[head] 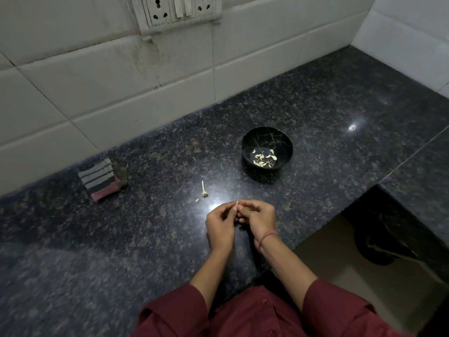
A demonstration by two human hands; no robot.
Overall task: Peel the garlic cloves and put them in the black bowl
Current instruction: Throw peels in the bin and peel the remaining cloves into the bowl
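Both hands meet just above the near middle of the dark speckled tabletop. The left hand and the right hand are curled towards each other, and their fingertips pinch one small garlic clove between them. Only the clove's pale, tan-tinted tip pokes up above the fingers. The rest is hidden, so whether skin still clings to it is hard to tell. A reddish thread band circles the right wrist, and maroon sleeves cover both forearms.

The black bowl stands on the tabletop beyond the hands and a little to the right, well apart from them. It is round and glossy, with thin golden crack-like lines over its inside. About a dozen peeled cloves lie loose on its bottom, small, smooth and creamy white, gathered towards the near side.

To the left of the hands, a thin pale stalk with a darker rooty end lies on the stone, and a tiny scrap of skin sits just beside it. Farther left, close to the wall, rests a folded striped cloth in grey, white and dull red. A white tiled wall runs behind, with a socket panel at the top edge.
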